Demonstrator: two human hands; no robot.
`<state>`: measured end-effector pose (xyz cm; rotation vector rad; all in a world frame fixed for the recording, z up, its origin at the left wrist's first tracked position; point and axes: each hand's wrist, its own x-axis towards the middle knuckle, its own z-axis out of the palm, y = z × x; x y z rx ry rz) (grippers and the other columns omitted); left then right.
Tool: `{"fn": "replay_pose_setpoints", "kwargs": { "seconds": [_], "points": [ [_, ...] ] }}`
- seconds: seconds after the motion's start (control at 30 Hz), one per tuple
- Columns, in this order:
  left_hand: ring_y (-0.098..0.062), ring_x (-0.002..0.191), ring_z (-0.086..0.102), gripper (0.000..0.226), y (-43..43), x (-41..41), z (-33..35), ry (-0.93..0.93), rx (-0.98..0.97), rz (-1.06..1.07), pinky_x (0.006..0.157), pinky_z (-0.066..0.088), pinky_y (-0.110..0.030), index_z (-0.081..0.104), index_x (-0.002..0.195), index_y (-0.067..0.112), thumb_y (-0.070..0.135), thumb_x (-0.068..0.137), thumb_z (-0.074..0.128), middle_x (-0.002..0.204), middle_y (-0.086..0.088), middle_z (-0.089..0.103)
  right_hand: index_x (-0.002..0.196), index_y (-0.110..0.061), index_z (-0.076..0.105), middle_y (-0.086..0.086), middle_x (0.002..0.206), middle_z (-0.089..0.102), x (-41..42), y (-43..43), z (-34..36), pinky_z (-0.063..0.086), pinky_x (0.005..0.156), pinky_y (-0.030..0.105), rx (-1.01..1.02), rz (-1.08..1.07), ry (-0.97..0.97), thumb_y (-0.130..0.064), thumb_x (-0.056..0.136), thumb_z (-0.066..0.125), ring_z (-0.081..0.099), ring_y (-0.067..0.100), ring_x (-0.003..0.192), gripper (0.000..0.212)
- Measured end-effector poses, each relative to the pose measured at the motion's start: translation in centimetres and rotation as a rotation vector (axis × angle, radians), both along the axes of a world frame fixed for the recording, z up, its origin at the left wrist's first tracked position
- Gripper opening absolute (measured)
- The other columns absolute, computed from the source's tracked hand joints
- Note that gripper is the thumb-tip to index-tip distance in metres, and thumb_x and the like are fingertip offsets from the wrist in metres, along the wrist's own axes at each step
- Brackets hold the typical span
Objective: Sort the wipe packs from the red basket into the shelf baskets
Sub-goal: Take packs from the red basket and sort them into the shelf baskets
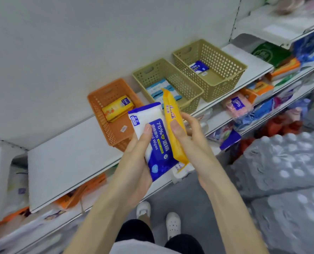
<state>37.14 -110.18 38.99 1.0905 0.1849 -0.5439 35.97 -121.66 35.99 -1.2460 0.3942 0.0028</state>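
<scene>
- Both hands are busy. The left hand [135, 167] grips a blue-and-white plastic wipe pack [152, 143] from underneath, with the thumb pressed on its face. The right hand [192, 142] pinches a long yellow wipe pack [172, 121] on its edge.
- The two packs touch side by side in front of the white shelf [70, 158]. My guess is they're being split apart so each colour can go to its own basket.
- The yellow pack stands tilted up on edge, with its top end over the front of the middle basket. I think that's just how it sits while being peeled off the stack, not where it's headed.
- Something white pokes out under the two packs [181, 170]. It might be a third pack, but I can't tell.
- The orange perforated plastic basket [97, 110] on the left holds one yellow pack [117, 109] that looks the same as the one in hand. I'd bet that's where the yellow one goes.
- The middle olive-tan perforated basket [191, 101] holds pale blue-and-white packs [157, 88] lying flat.
- The far olive-tan basket [224, 79] has a single blue-and-white pack [199, 67] at the bottom. It looks a lot like the one in the left hand, so that's a likely match.
- I don't see a red basket in view, so I can't say how many packs are left to sort.
- All three shelf baskets have plenty of room.
</scene>
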Motion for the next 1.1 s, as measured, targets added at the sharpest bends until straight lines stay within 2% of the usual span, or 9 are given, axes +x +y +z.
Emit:
{"fn": "replay_pose_setpoints", "kwargs": {
  "seconds": [0.1, 0.17, 0.27, 0.37, 0.5, 0.6, 0.77, 1.0, 1.1],
  "points": [
    [-0.016, 0.079, 0.073, 0.04, 1.7, 0.9, 0.0, 0.008, -0.014, 0.047, 0.057, 0.058, -0.027, 0.06, 0.111, 0.02, 0.038, 0.077, 0.051, 0.095, -0.003, 0.075, 0.135, -0.034, 0.041, -0.024, 0.11, 0.055, 1.9, 2.1, -0.7, 0.045, 0.062, 0.002, -0.054, 0.055, -0.049, -0.049, 0.087, 0.043, 0.056, -0.024, 0.082, 0.05],
    [-0.016, 0.077, 0.073, 0.039, 3.4, 1.7, -0.1, 0.031, -0.041, 0.093, 0.054, 0.057, -0.028, 0.061, 0.108, 0.02, 0.038, 0.075, 0.052, 0.092, -0.003, 0.076, 0.137, -0.034, 0.044, -0.018, 0.118, 0.058, 2.9, 3.1, -0.9, 0.05, 0.068, 0.009, -0.033, 0.078, -0.039, -0.036, 0.095, 0.046, 0.059, -0.013, 0.096, 0.042],
    [-0.018, 0.076, 0.073, 0.038, 6.7, 3.2, -0.4, 0.088, -0.069, 0.173, 0.053, 0.058, -0.031, 0.062, 0.104, 0.02, 0.038, 0.072, 0.055, 0.091, -0.003, 0.076, 0.129, -0.032, 0.05, -0.001, 0.116, 0.067, 4.6, 4.5, -0.9, 0.057, 0.071, 0.027, 0.009, 0.111, 0.006, -0.028, 0.075, 0.071, 0.068, 0.014, 0.101, 0.058],
    [-0.022, 0.083, 0.073, 0.041, 10.1, 4.6, -0.6, 0.137, -0.128, 0.236, 0.063, 0.06, -0.037, 0.064, 0.106, 0.017, 0.039, 0.072, 0.057, 0.099, -0.008, 0.075, 0.121, -0.02, 0.058, 0.002, 0.104, 0.073, 6.7, 7.1, -0.4, 0.058, 0.071, 0.035, 0.039, 0.218, 0.092, -0.031, 0.055, 0.078, 0.071, 0.019, 0.091, 0.069],
    [-0.021, 0.077, 0.073, 0.042, 14.5, 6.6, -1.2, 0.186, -0.171, 0.352, 0.057, 0.06, -0.037, 0.063, 0.108, 0.016, 0.036, 0.071, 0.059, 0.094, -0.008, 0.075, 0.109, -0.014, 0.065, 0.006, 0.096, 0.075, 9.6, 11.2, -1.0, 0.059, 0.064, 0.032, 0.083, 0.269, 0.163, -0.026, 0.067, 0.074, 0.072, 0.02, 0.081, 0.044],
    [-0.024, 0.089, 0.072, 0.052, 18.0, 8.3, -1.7, 0.197, -0.126, 0.435, 0.068, 0.06, -0.042, 0.059, 0.122, 0.016, 0.036, 0.074, 0.059, 0.103, -0.008, 0.074, 0.114, -0.013, 0.063, 0.008, 0.1, 0.074, 11.6, 13.4, -1.8, 0.059, 0.063, 0.033, 0.15, 0.237, 0.227, -0.018, 0.081, 0.07, 0.072, 0.021, 0.081, 0.034],
    [-0.021, 0.074, 0.073, 0.02, 22.5, 10.6, -3.6, 0.265, -0.103, 0.493, 0.048, 0.057, -0.034, 0.062, 0.099, 0.015, 0.031, 0.091, 0.053, 0.087, -0.009, 0.075, 0.119, -0.01, 0.06, 0.009, 0.105, 0.073, 13.7, 15.9, -4.4, 0.059, 0.074, 0.038, 0.173, 0.239, 0.275, -0.015, 0.081, 0.068, 0.071, 0.026, 0.092, 0.039],
    [-0.023, 0.079, 0.073, 0.029, 23.4, 13.6, -6.1, 0.31, -0.025, 0.398, 0.059, 0.06, -0.037, 0.062, 0.11, 0.016, 0.026, 0.083, 0.06, 0.095, -0.011, 0.075, 0.116, -0.015, 0.061, 0.007, 0.102, 0.074, 16.0, 16.1, -6.6, 0.058, 0.063, 0.032, 0.276, 0.184, 0.353, -0.017, 0.075, 0.069, 0.072, 0.022, 0.084, 0.042],
    [-0.022, 0.082, 0.073, 0.042, 22.8, 15.2, -6.8, 0.312, 0.032, 0.37, 0.067, 0.059, -0.039, 0.061, 0.112, 0.017, 0.029, 0.072, 0.064, 0.096, -0.009, 0.075, 0.119, -0.013, 0.06, 0.009, 0.104, 0.073, 17.6, 15.2, -7.2, 0.059, 0.069, 0.035, 0.274, 0.206, 0.371, -0.019, 0.072, 0.07, 0.072, 0.024, 0.088, 0.048]
  ]
}}
